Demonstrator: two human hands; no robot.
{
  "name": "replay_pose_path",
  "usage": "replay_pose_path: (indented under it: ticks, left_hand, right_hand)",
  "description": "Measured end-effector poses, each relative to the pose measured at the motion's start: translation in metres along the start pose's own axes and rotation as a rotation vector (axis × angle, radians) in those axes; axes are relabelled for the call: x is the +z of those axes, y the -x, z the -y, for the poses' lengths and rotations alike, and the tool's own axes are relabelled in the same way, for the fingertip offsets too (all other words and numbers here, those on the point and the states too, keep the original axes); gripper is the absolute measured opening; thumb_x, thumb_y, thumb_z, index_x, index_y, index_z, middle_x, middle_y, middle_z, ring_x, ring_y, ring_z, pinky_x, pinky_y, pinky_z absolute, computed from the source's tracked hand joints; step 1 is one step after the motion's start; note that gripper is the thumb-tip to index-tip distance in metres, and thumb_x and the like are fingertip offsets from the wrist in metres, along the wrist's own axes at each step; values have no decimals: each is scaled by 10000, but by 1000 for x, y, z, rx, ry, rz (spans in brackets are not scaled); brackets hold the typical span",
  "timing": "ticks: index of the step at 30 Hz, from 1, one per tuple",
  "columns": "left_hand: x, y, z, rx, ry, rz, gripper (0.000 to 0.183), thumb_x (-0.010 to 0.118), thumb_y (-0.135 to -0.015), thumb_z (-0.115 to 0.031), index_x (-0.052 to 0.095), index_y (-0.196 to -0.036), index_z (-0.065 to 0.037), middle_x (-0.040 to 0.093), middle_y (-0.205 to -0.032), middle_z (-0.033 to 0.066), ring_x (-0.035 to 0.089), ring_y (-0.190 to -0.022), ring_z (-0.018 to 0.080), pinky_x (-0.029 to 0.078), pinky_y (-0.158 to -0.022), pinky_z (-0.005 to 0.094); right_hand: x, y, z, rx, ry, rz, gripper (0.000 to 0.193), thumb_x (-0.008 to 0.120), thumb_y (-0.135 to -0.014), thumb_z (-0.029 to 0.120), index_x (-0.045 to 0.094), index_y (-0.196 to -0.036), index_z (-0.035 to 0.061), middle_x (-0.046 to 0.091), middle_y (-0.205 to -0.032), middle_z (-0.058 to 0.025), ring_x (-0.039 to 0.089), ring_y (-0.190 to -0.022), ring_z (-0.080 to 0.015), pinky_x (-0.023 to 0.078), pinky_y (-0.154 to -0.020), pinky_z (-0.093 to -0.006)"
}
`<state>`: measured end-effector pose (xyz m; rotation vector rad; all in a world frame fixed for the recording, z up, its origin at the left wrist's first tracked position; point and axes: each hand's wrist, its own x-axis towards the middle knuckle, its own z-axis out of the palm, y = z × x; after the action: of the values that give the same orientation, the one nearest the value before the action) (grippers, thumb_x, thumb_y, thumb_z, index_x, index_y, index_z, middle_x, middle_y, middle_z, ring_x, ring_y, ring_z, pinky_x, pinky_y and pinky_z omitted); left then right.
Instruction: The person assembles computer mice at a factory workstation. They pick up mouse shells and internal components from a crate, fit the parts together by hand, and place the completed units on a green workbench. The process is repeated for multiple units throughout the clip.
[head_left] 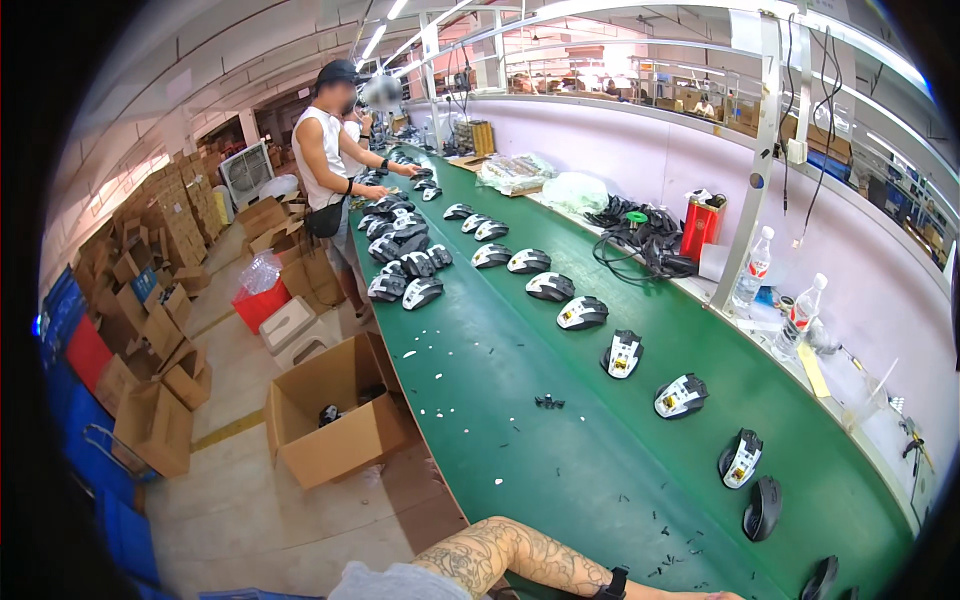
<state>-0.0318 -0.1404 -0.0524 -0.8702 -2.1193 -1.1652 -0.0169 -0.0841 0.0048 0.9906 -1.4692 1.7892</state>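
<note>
My tattooed left forearm (530, 555), with a black band at the wrist, reaches rightward along the lower edge. Only a sliver of my left hand (685, 596) shows; its fingers are cut off, so any grip is hidden. Small black bits (670, 562) lie on the green belt (590, 470) just above it. To its right is a dark computer mouse (820, 578), partly cut off by the frame, and farther up a black mouse (763, 508). Beyond that, a white-and-black mouse (741, 459) with its inside exposed heads a line of similar ones. My right hand is out of view.
A co-worker (325, 150) stands at the belt's far left, hands over clustered mice (405, 240). A cardboard box (340, 410) stands on the floor beside the belt. Plastic bottles (800, 315), a red tin (702, 228) and black cables (640, 235) line the right ledge near a metal post (765, 160).
</note>
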Motion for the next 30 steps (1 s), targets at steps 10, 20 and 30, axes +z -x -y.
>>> replay_pose_path:
  ticks: [10,20,30]
  left_hand:
    - [-49,12,-22,-251,-34,80,161,605,-755,-172,584,-691,-26,574,-684,165,553,-658,369,439,-583,442]
    - [-64,19,-9,-266,-331,283,146,628,-738,-164,622,-714,-21,605,-663,149,590,-662,335,461,-586,421]
    - [-65,4,-10,-320,-282,476,171,608,-745,-172,631,-723,-4,625,-767,186,608,-756,349,486,-646,436]
  right_hand:
    - [-37,-29,-4,-150,-36,475,160,551,-762,-25,598,-914,-33,589,-857,-157,582,-784,-286,490,-745,-371]
    - [-18,-18,-9,165,118,521,195,467,-833,-70,564,-998,-36,588,-902,-153,573,-807,-253,482,-775,-348]
    - [-10,-17,-14,572,192,129,176,471,-808,-58,625,-884,-17,627,-847,-127,593,-793,-220,489,-766,-329]
